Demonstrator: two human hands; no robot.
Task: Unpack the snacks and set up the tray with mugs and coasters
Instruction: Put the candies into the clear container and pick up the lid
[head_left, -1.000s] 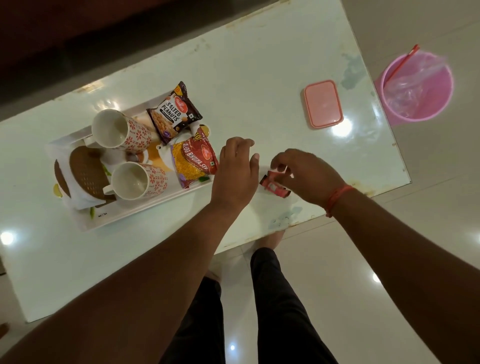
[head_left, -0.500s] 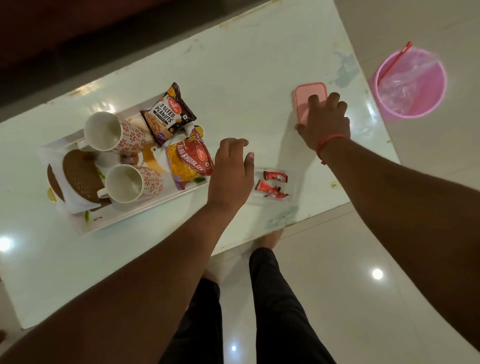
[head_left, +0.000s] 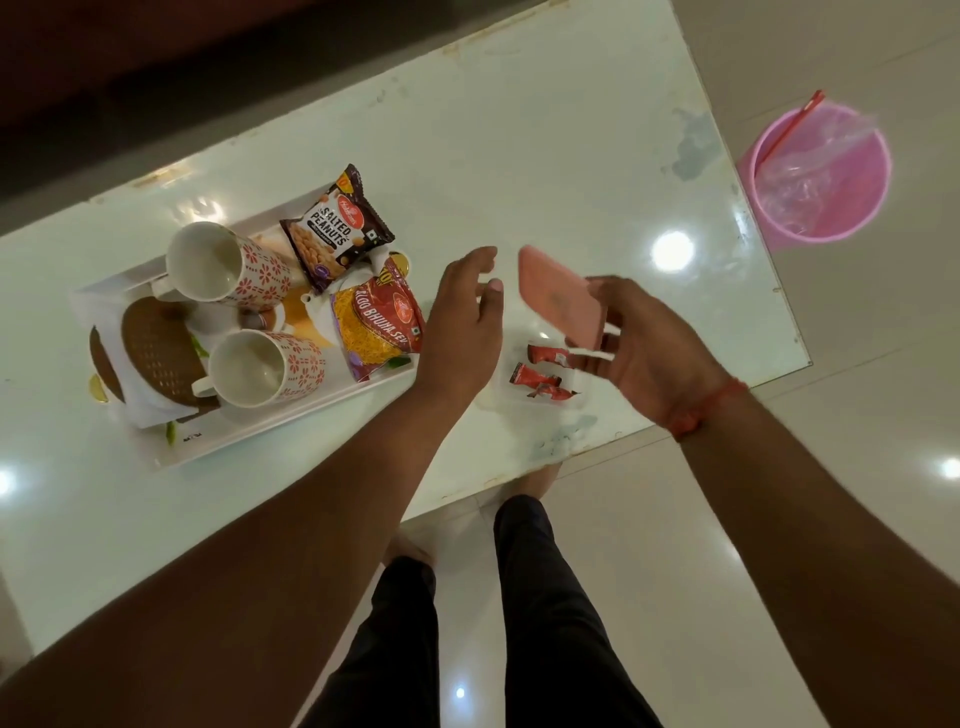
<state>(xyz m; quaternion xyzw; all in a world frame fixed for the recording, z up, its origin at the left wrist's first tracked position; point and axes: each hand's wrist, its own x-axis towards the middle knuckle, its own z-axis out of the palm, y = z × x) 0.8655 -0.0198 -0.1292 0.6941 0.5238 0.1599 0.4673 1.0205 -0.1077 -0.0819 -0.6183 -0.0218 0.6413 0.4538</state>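
At centre frame, our right hand (head_left: 641, 345) grips a flat pink plastic lid (head_left: 561, 296) above a clear tub of red-wrapped sweets (head_left: 540, 376); our left hand (head_left: 462, 322) hovers, fingers spread. Left of centre, the white tray (head_left: 270, 434) carries two patterned mugs (head_left: 249, 317), brown coasters (head_left: 156, 348) and snack packets (head_left: 358, 270).

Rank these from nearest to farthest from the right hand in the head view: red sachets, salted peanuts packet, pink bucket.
From the right hand:
1. Red sachets, just below its fingers, in the clear container.
2. Salted peanuts packet, left, on the tray.
3. Pink bucket, upper right, on the floor.
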